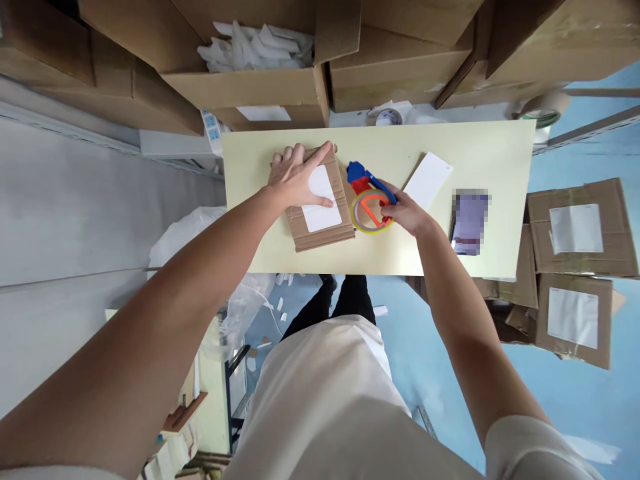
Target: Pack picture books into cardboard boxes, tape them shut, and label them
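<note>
A brown cardboard parcel [323, 239] with a white label [327, 217] lies on the pale yellow table [400, 257]. My left hand [299, 177] rests on the parcel's upper part with fingers spread, the thumb across the label. Just right of the parcel, my right hand [403, 210] is closed around the handle of a tape dispenser [357, 175], blue, red and orange, with a roll of tape in it. The dispenser's blue head points up and left, close to the parcel's right edge. Whether it touches the parcel I cannot tell.
A folded white paper [427, 180] and a phone [470, 223] lie right of my right hand. Behind the table stand open cardboard boxes [250, 87] and tape rolls [389, 117]. Labelled cartons [580, 260] are stacked at the right. Plastic wrap [190, 233] hangs at the left.
</note>
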Motion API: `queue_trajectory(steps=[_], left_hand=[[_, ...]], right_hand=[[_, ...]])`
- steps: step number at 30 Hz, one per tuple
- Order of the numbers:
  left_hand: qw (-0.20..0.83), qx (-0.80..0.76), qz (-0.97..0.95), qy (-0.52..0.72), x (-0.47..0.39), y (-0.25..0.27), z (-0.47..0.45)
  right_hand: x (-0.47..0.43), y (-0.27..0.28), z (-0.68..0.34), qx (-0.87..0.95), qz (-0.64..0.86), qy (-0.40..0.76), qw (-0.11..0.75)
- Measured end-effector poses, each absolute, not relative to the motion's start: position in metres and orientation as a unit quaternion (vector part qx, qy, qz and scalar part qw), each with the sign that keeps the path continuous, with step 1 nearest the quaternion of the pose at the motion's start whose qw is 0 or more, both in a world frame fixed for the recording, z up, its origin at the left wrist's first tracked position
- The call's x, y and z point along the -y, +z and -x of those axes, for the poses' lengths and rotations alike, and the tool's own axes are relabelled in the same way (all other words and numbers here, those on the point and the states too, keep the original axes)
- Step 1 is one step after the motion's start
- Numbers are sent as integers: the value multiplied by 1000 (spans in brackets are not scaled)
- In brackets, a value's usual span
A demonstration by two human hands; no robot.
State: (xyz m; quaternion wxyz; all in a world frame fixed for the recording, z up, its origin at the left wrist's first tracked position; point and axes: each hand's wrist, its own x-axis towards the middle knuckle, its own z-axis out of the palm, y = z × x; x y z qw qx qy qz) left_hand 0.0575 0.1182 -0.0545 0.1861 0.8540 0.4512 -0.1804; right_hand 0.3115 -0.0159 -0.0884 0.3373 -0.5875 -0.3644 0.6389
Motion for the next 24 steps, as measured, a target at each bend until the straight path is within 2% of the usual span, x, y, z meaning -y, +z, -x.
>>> queue_trajectory(steps=[6, 9, 12, 16, 21, 24], left_hand=[[184, -462, -853, -157, -116, -53, -63], [179, -488, -842, -143, -108, -56, -61], [169, -571, -795, -116, -87, -57, -50], [145, -661, -728, -111, -54, -48, -34], [133, -531, -827, -128, -53, -35, -46], [153, -479, -855, -126, -62, -35, -59]], right_hand=[[143, -91, -294, 296, 605, 678, 293], [173, -93, -268, 281, 622, 658, 318], [150, -92, -259, 269, 640, 636, 337], [75, -87, -283, 289, 646, 623, 335], [2, -82, -314, 352, 664, 617, 235], [-6, -84, -314, 383, 638, 631, 218]])
